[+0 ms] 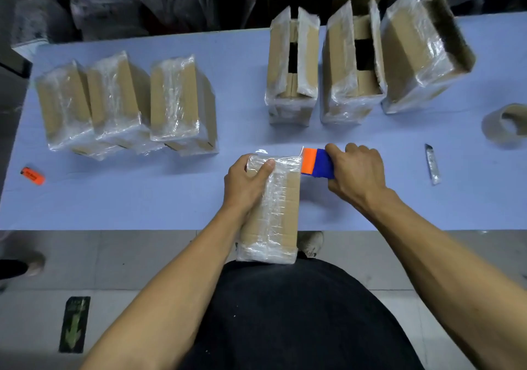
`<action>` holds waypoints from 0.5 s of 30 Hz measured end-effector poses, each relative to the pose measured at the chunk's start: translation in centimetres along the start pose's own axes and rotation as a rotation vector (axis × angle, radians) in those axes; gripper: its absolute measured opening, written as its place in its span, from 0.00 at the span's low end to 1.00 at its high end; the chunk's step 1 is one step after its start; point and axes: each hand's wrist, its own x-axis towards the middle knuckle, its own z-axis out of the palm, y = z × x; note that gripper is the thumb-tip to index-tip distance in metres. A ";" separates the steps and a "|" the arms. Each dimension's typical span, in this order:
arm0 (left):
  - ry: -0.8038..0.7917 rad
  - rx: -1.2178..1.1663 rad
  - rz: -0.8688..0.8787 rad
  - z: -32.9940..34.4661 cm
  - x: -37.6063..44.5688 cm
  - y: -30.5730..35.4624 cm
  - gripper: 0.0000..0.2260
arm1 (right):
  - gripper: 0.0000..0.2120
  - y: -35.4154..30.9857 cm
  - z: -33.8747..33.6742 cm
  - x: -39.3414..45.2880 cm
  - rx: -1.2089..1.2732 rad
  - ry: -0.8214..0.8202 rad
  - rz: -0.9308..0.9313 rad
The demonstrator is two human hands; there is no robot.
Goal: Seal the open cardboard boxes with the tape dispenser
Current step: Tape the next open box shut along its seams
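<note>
Orange lighter [32,176], utility knife [432,164], spent tape core [506,123] on table [142,192].

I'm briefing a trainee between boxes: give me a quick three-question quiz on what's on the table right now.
1. True or false: the left hand grips the far end of the box being taped.
2. Which does the right hand hold? A) the orange lighter B) the blue and orange tape dispenser C) the spare tape roll
3. How many boxes at the far right of the table have their flaps still open?

Key: 1 true. 2 B. 3 three: open box one, open box two, open box three.
</note>
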 end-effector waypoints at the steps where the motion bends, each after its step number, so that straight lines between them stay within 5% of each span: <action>1: 0.002 -0.004 -0.001 0.1 -0.1 0.1 0.08 | 0.15 -1.1 -0.8 0.5 -0.102 0.005 -0.005; 6: -0.011 -0.037 -0.014 0.0 -0.1 0.0 0.15 | 0.11 -6.2 -1.9 2.4 -0.304 -0.116 -0.001; 11: -0.055 -0.089 -0.051 -0.6 0.3 0.1 0.22 | 0.38 -1.7 0.8 2.0 -0.157 -0.038 0.220; 15: -0.081 -0.211 -0.091 -0.8 -0.1 -0.2 0.21 | 0.40 -2.7 3.8 1.3 0.049 -0.155 0.177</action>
